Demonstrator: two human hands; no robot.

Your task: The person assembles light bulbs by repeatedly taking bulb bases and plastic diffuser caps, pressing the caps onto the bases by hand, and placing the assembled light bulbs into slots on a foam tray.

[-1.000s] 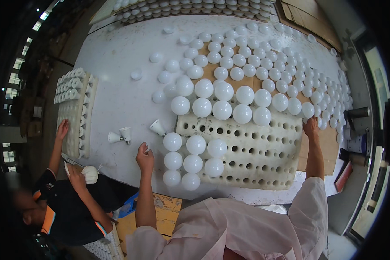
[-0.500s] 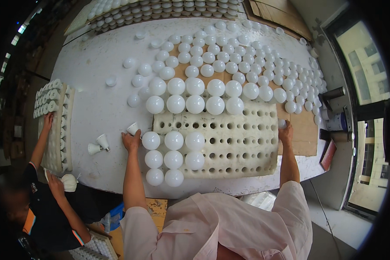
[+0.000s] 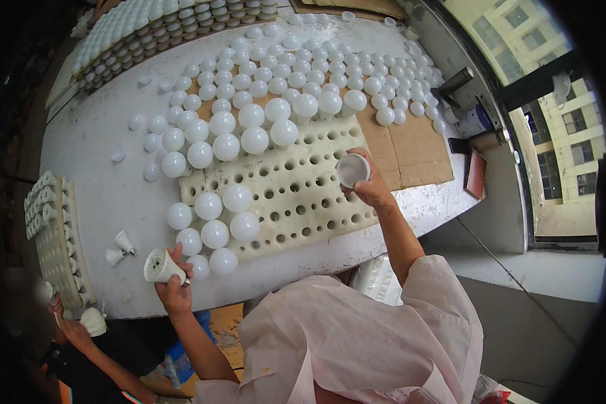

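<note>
Low over the table's front left, my left hand [image 3: 174, 285] is closed around a white bulb base [image 3: 160, 265], its wide mouth turned up toward me. My right hand [image 3: 373, 188] grips a white bulb cover [image 3: 352, 171], and the hollow inside of this dome shows. Between the two hands lies a pale foam tray [image 3: 296, 202] with rows of round holes. Bulbs with white domes [image 3: 215, 233] stand in its near left part, and more line its far edge. Two further bulb bases [image 3: 120, 249] lie on the table, left of my left hand.
Many loose white covers [image 3: 296, 71] spread over cardboard [image 3: 411, 151] and the white table [image 3: 87, 182]. Stacked trays of domes [image 3: 161, 34] stand at the far left. A co-worker's hands [image 3: 74, 330] are at the lower left, below another foam tray [image 3: 59, 242]. Dark cylindrical tools [image 3: 456, 81] stick out at the right edge.
Both hands have come up and nearer to me, the left with the base, the right with a cover from the tray's right side. The view has turned. The co-worker's hands have come closer together.
</note>
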